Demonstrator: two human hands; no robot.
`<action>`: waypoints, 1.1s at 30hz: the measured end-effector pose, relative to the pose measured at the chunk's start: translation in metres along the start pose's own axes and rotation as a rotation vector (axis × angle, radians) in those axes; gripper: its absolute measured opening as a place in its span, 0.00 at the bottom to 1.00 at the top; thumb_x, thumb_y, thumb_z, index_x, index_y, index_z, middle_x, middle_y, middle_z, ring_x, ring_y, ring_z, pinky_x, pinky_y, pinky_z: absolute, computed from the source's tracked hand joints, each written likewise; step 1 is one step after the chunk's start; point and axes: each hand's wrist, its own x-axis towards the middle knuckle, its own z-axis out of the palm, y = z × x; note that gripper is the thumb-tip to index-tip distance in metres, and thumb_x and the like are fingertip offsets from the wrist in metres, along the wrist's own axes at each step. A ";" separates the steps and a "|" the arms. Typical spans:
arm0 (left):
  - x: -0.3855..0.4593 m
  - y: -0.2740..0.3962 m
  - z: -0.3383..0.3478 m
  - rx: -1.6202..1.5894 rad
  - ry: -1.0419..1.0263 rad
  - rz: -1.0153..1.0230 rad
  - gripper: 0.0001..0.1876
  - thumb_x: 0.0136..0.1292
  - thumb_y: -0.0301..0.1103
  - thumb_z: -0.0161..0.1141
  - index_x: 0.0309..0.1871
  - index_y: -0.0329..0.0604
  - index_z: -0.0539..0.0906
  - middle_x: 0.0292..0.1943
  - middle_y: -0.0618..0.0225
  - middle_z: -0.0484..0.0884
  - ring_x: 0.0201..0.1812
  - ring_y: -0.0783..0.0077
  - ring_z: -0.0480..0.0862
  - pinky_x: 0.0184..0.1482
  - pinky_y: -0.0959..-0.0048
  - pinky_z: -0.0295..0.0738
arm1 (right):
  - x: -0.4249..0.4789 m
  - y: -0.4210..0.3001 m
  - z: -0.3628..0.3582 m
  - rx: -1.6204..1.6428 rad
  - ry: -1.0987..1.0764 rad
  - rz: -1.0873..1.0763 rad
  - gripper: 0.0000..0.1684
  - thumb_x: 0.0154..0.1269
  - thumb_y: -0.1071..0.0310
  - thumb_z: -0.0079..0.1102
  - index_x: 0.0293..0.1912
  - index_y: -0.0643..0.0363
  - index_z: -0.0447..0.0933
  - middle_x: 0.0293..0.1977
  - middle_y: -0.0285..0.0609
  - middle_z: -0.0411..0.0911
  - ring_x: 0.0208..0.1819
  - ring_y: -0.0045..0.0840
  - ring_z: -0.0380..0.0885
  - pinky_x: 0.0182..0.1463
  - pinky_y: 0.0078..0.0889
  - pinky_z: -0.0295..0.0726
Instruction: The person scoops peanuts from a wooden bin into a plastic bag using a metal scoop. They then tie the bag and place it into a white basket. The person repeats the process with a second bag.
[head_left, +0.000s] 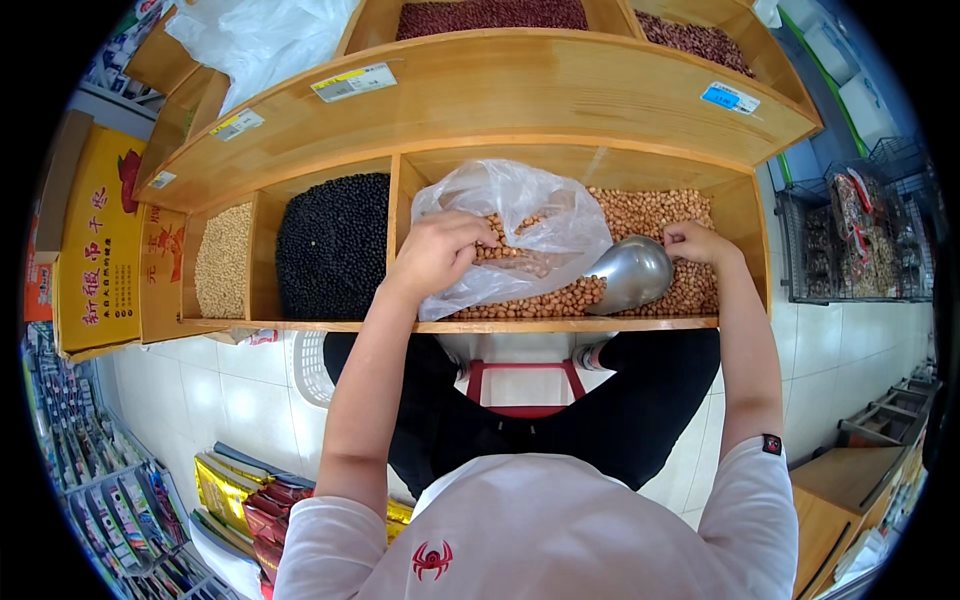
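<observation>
A clear plastic bag (525, 217) with its mouth spread lies in the wooden bin of shelled, light brown nuts (652, 210), which look like peanuts. Some nuts show inside the bag. My left hand (442, 251) grips the bag's left side, fingers curled over its rim. At the right of the same bin, my right hand (694, 241) is closed at the back end of a shiny metal scoop (636, 276); the scoop's handle is hidden. The scoop's mouth points left and touches nuts beside the bag's lower right edge.
Left of the nuts, wooden dividers separate black beans (334, 247) and pale yellow beans (225, 259). An upper tier holds dark red beans (491, 16) and more plastic bags (262, 37). A red stool (525, 410) and a white basket (309, 367) stand below. Wire baskets (855, 232) flank the right.
</observation>
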 end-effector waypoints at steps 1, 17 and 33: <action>-0.001 0.002 0.001 -0.008 -0.007 0.012 0.14 0.56 0.17 0.58 0.41 0.41 0.89 0.44 0.62 0.91 0.51 0.54 0.89 0.57 0.59 0.83 | 0.000 0.004 0.000 0.069 -0.011 0.031 0.08 0.64 0.67 0.67 0.33 0.58 0.77 0.25 0.31 0.78 0.31 0.15 0.73 0.36 0.24 0.72; 0.004 0.011 -0.003 0.004 -0.086 0.019 0.37 0.58 0.12 0.53 0.71 0.52 0.80 0.73 0.64 0.78 0.69 0.52 0.80 0.70 0.58 0.77 | -0.010 0.013 -0.017 0.652 0.148 -0.139 0.05 0.69 0.70 0.54 0.34 0.54 0.74 0.27 0.31 0.76 0.28 0.19 0.75 0.33 0.24 0.75; 0.004 0.015 -0.006 -0.081 -0.081 -0.142 0.41 0.60 0.11 0.49 0.78 0.54 0.72 0.71 0.57 0.78 0.68 0.52 0.80 0.70 0.61 0.76 | -0.104 -0.109 -0.018 0.434 0.234 -0.412 0.13 0.58 0.82 0.61 0.43 0.61 0.76 0.38 0.32 0.80 0.43 0.16 0.80 0.50 0.23 0.80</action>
